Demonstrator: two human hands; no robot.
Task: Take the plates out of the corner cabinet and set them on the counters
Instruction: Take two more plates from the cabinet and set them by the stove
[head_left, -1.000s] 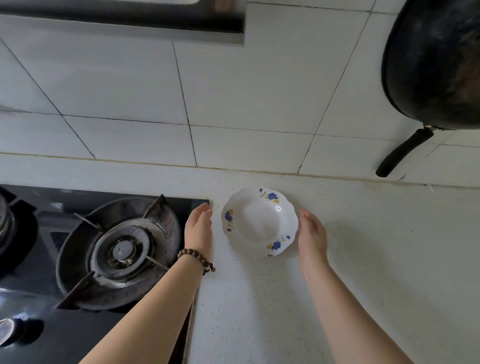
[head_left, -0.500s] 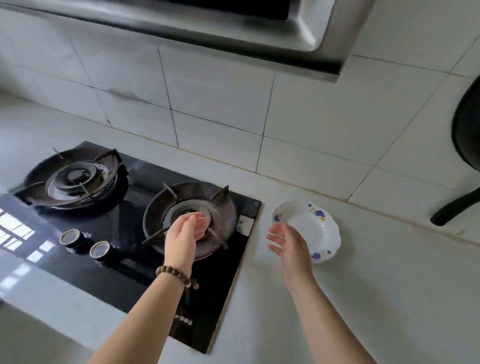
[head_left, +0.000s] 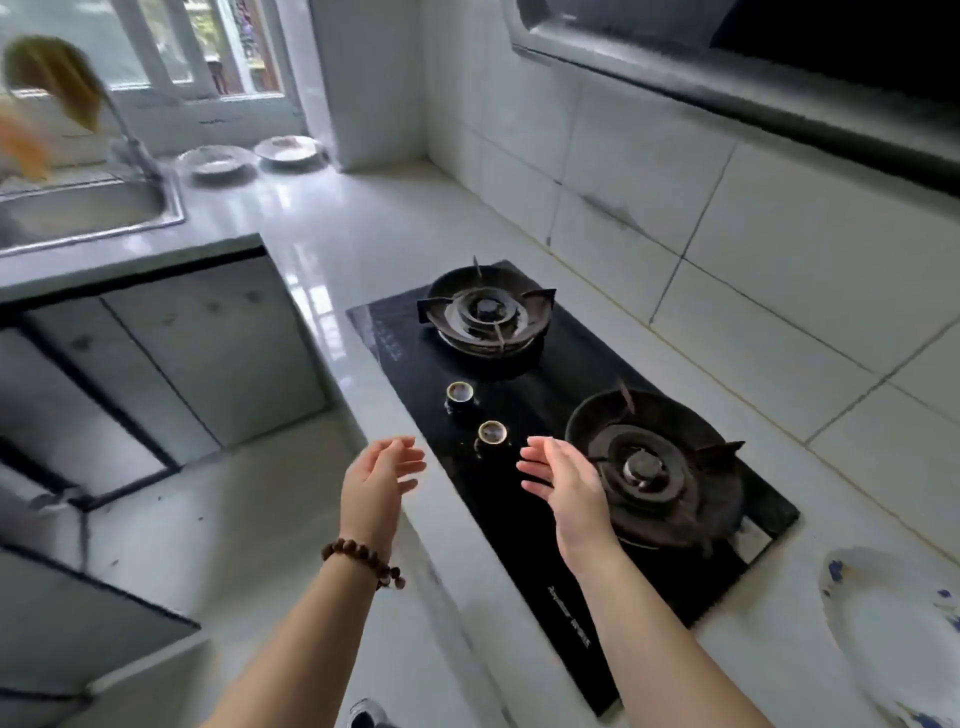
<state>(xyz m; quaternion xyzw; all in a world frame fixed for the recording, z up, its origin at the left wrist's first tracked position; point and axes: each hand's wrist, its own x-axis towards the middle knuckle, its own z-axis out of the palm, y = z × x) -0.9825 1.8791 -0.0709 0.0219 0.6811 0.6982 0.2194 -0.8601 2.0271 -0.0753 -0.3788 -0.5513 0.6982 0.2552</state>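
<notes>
Both hands hang empty above the tabletop's (head_left: 311, 228) front edge, fingers loosely spread, palms facing each other: the left hand (head_left: 382, 480), a brown bead bracelet (head_left: 363, 560) at its wrist, and the right hand (head_left: 566, 486) over the black glass two-burner gas hob (head_left: 519, 395). The white scalloped plate with blue flowers (head_left: 893, 639) lies flat just past the hob's right end. At the far edge — blurred — a pale round plate (head_left: 215, 158) and a second pale plate (head_left: 288, 148) sit beside the steel sink (head_left: 88, 208).
</notes>
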